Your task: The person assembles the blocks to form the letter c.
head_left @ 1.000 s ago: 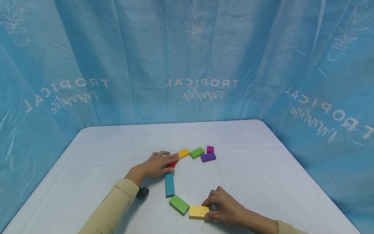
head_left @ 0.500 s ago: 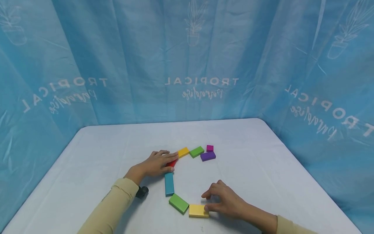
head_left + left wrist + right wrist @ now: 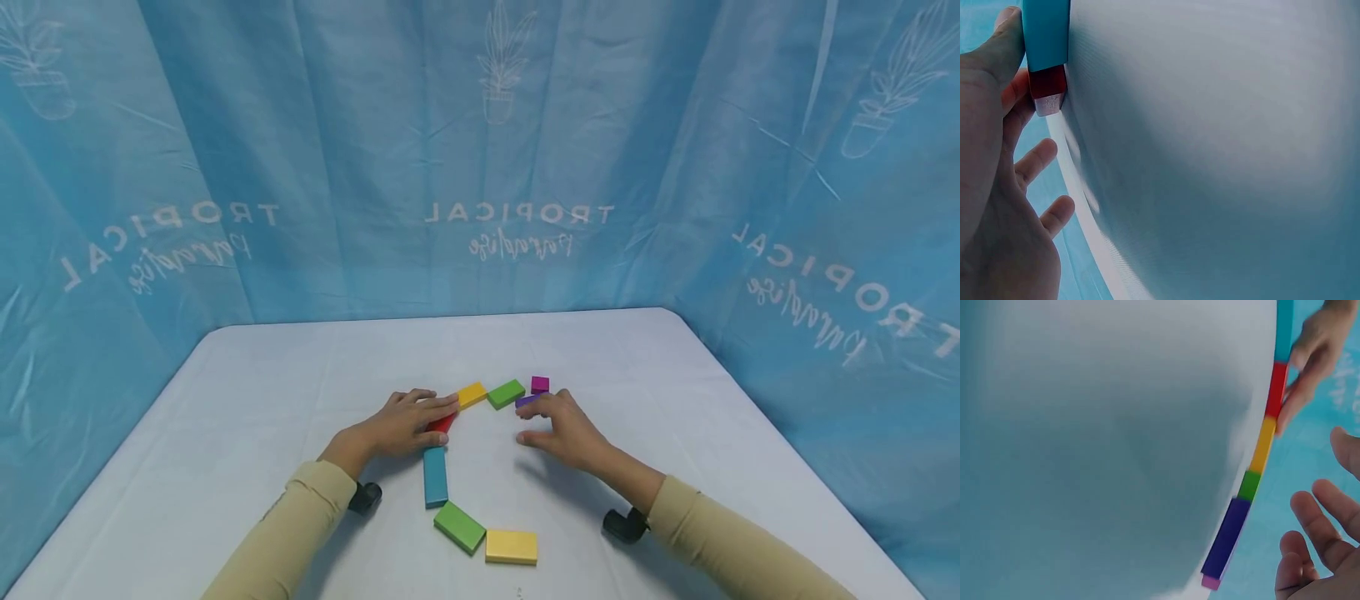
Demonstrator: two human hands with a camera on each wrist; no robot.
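While the left hand spans the red block, pinching or not I cannot tell, the right hand hangs spread apart near the purple block.

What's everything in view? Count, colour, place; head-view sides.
Yellow block: 1, yellow, front
Front green block: 1, green, left of yellow block
Teal block: 1, teal, behind front green block
Red block: 1, red, behind teal block, partly covered
Orange block: 1, orange, right of red block
Rear green block: 1, green, right of orange block
Purple block: 1, purple, by rear green block, partly hidden
Magenta block: 1, magenta, behind purple block
Table: 1, white, under the blocks
Backdrop: 1, printed blue, around the table
Wrist devices: 2, black, one at each wrist
Sleeves: 2, tan, on both arms
Left hand: 1, bare, touching red block
Right hand: 1, bare, near purple block
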